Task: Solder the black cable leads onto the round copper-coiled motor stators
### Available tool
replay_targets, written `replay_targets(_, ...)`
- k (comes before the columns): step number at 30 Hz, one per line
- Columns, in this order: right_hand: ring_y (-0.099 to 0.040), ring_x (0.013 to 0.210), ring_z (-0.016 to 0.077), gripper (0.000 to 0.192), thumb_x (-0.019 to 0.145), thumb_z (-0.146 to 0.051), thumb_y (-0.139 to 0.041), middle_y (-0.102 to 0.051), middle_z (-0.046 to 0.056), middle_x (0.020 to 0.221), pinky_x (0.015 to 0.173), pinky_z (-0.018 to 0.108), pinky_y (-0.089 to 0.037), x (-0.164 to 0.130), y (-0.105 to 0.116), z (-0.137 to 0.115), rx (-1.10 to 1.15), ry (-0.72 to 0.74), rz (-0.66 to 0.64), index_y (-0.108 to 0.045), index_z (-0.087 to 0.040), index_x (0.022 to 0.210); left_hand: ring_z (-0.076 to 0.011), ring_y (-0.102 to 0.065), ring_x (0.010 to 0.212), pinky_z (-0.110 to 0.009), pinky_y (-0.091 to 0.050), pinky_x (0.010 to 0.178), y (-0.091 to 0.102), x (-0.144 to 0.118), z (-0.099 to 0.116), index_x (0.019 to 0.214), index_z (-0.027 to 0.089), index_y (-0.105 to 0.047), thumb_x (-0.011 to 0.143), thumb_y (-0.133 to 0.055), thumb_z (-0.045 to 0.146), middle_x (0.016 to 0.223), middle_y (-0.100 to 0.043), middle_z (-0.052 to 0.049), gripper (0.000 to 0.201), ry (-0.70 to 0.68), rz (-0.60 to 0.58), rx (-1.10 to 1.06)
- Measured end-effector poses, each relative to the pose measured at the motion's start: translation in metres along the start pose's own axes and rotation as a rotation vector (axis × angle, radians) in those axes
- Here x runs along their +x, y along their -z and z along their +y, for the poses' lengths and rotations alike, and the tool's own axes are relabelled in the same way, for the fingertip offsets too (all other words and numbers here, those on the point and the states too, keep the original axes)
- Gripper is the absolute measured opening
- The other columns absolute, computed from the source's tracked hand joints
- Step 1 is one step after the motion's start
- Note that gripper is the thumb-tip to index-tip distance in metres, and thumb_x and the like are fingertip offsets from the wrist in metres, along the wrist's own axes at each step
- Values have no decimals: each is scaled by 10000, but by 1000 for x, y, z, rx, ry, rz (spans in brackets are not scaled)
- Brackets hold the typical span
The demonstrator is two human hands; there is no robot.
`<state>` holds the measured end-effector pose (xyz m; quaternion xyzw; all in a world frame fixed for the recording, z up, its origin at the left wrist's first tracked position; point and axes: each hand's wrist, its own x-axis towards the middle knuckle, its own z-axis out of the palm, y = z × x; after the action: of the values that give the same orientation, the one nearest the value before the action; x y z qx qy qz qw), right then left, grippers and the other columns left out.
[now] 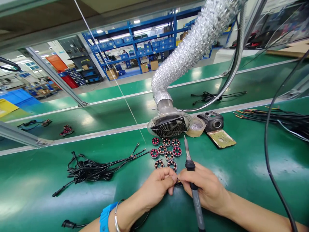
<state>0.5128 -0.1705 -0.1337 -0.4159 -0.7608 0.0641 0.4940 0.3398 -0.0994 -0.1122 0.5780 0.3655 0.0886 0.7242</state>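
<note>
The fingers (172, 180) of the left hand (156, 187) are curled nearly closed and meet the right fingertips over a small dark part (179, 182), pinched between both hands near the middle of the tabletop (241, 167); what the part is cannot be told. The right hand (205, 190) is also closed around a soldering iron (191, 174), its tip pointing away toward the far edge. Just beyond the fingers lie eight small round wound coils (166, 153) in a cluster. Behind them sits a fume extractor fan (169, 126) on a silver flexible duct (190, 48). A bundle of black cables (96, 167) lies toward the left edge, and an iron stand (212, 121) toward the right.
</note>
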Motion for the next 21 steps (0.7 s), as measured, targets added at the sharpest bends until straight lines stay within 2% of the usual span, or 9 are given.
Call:
replay_targets(6,-578,673,166,282,897,-78,-512,-657,22,745,656,296,-499,1,10,2,-8,-94,-11,-590,-202,1138,-83,-345,460,-222,-253,504,7,8,-4,708,171,-528,773,-532,284,469,-434,77,131,-28,175,89)
replay_targets(9,-619,711,144,402,912,-74,-515,-671,8,800,675,258,-512,-4,23,-2,19,-200,9,-538,-224,1284,-87,-359,455,-221,-261,492,9,11,-5,727,165,-553,764,-506,255,471,-434,78,108,-32,199,104)
replay_targets(12,-596,637,124,439,924,-139,-534,-633,-14,764,615,234,-499,-7,36,-10,-10,-290,23,-505,-251,1348,-90,-369,456,-219,-268,484,10,14,-4,750,160,-578,772,-495,245,475,-438,76,121,-24,201,144)
replay_targets(16,-543,585,124,279,931,-240,-531,-590,-14,722,523,231,-448,-9,46,-12,-12,-389,28,-618,-279,1194,-87,-369,459,-214,-267,475,9,17,-5,735,163,-576,770,-482,229,491,-441,72,120,-9,185,167)
replay_targets(21,-638,701,143,170,906,-204,-558,-681,-1,840,616,223,-513,-11,45,-4,-21,-448,101,-645,-277,1032,-86,-334,457,-213,-251,470,8,17,-2,712,165,-568,771,-480,244,480,-416,74,132,-4,162,196)
